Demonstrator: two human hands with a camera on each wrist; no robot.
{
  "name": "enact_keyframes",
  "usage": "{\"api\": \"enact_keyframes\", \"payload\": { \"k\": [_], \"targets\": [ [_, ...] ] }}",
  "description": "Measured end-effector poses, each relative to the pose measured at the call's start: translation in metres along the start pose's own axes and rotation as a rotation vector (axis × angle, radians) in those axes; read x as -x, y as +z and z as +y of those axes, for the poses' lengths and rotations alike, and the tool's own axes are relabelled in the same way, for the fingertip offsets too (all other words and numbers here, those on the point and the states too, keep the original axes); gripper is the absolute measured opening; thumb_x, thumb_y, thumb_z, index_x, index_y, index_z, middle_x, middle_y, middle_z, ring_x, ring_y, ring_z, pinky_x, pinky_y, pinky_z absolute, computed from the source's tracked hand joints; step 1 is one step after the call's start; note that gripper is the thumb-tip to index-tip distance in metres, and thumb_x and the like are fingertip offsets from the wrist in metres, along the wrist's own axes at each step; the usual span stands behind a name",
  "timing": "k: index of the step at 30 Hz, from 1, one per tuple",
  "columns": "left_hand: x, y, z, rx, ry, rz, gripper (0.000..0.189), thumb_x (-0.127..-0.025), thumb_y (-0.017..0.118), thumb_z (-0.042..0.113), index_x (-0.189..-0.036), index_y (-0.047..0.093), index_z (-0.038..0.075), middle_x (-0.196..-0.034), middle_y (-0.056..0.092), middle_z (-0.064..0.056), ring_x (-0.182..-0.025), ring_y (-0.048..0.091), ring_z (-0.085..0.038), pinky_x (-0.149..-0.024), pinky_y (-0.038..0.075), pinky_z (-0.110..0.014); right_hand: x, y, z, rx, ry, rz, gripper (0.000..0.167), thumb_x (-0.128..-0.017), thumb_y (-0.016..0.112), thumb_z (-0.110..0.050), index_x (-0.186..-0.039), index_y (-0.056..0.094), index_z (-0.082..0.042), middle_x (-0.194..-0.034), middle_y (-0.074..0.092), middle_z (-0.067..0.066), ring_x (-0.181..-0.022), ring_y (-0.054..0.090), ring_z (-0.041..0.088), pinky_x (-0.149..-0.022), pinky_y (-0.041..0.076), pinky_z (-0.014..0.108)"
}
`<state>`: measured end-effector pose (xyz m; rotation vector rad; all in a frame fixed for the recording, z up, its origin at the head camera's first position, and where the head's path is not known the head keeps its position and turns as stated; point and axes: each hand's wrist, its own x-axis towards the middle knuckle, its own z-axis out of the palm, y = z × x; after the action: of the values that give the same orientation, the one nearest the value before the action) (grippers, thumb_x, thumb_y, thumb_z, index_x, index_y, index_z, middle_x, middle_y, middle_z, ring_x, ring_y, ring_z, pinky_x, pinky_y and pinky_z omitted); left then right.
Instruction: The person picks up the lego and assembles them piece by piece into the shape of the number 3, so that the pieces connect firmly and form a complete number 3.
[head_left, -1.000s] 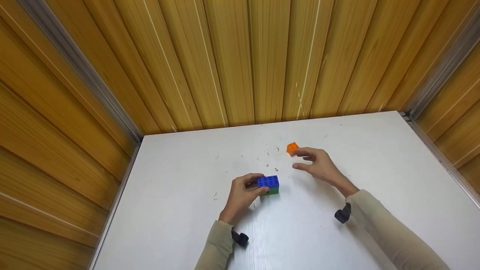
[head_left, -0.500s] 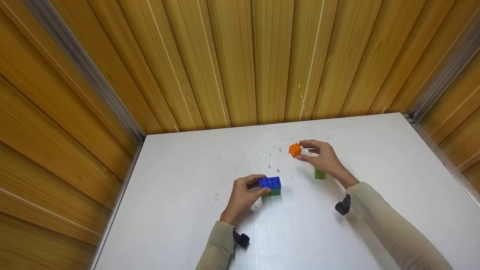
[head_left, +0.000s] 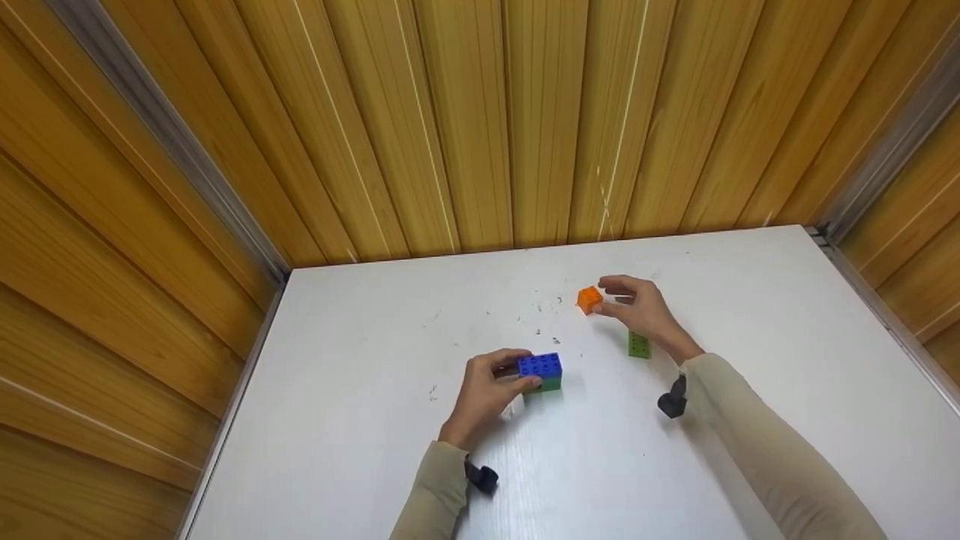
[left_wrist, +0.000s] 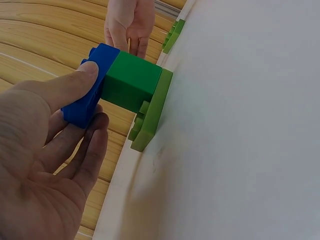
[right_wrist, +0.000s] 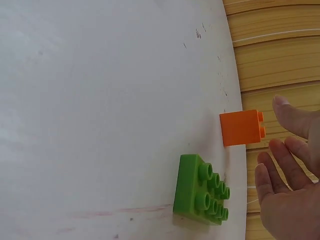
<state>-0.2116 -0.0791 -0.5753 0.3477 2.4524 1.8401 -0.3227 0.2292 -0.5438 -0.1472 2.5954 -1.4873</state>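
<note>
My left hand (head_left: 484,386) pinches a blue toy brick (head_left: 540,365) between thumb and fingers. That brick sits on a green brick (left_wrist: 132,77), and under both is a thin lime-green brick (left_wrist: 154,112) with studs showing at one end. An orange brick (head_left: 589,300) stands on the table farther back, studs up. Beside it is my right hand (head_left: 645,309), thumb and fingers spread apart and nothing between them; in the right wrist view a gap shows between the fingertips and the orange brick (right_wrist: 241,128).
Another thin lime-green brick (right_wrist: 190,187) lies studs up on the white table (head_left: 360,360), partly below my right hand in the head view. Corrugated wood-patterned walls (head_left: 465,135) rise behind the table and along its sides.
My right hand has shifted slightly back and up beside the orange brick, and the lime-green brick below it has come into sight. My left hand keeps its grip on the blue brick.
</note>
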Motion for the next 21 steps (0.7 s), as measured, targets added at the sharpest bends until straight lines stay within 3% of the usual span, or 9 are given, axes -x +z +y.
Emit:
{"api": "enact_keyframes", "payload": {
  "k": [8,14,21],
  "targets": [
    [-0.001,-0.002,0.0,0.038,-0.021,-0.005,0.042,-0.088,0.089,0.015,-0.129,0.077,0.014,-0.127,0.076,-0.006,-0.114,0.074,-0.019,-0.099,0.061,-0.027,-0.014,0.009,0.0,-0.027,0.043,-0.007,0.061,-0.101,0.076,-0.015,-0.156,0.051,-0.005,-0.157,0.054,0.021,-0.146,0.051,0.042,-0.124,0.042,0.053],
    [-0.002,-0.002,-0.001,0.055,0.009,-0.018,0.043,-0.088,0.089,0.012,-0.129,0.076,0.01,-0.128,0.075,-0.008,-0.115,0.074,-0.02,-0.099,0.061,-0.026,-0.021,0.012,0.002,-0.046,0.058,-0.001,0.062,-0.1,0.075,-0.008,-0.156,0.051,-0.003,-0.157,0.054,0.021,-0.144,0.052,0.042,-0.124,0.042,0.053],
    [-0.002,0.001,0.001,0.017,-0.002,-0.009,0.042,-0.088,0.089,0.013,-0.128,0.077,0.011,-0.127,0.076,-0.007,-0.113,0.074,-0.019,-0.099,0.061,-0.027,-0.025,0.011,0.007,-0.042,0.063,-0.032,0.063,-0.101,0.072,-0.003,-0.159,0.047,-0.002,-0.16,0.05,0.023,-0.143,0.052,0.042,-0.125,0.041,0.052]
  ]
}}
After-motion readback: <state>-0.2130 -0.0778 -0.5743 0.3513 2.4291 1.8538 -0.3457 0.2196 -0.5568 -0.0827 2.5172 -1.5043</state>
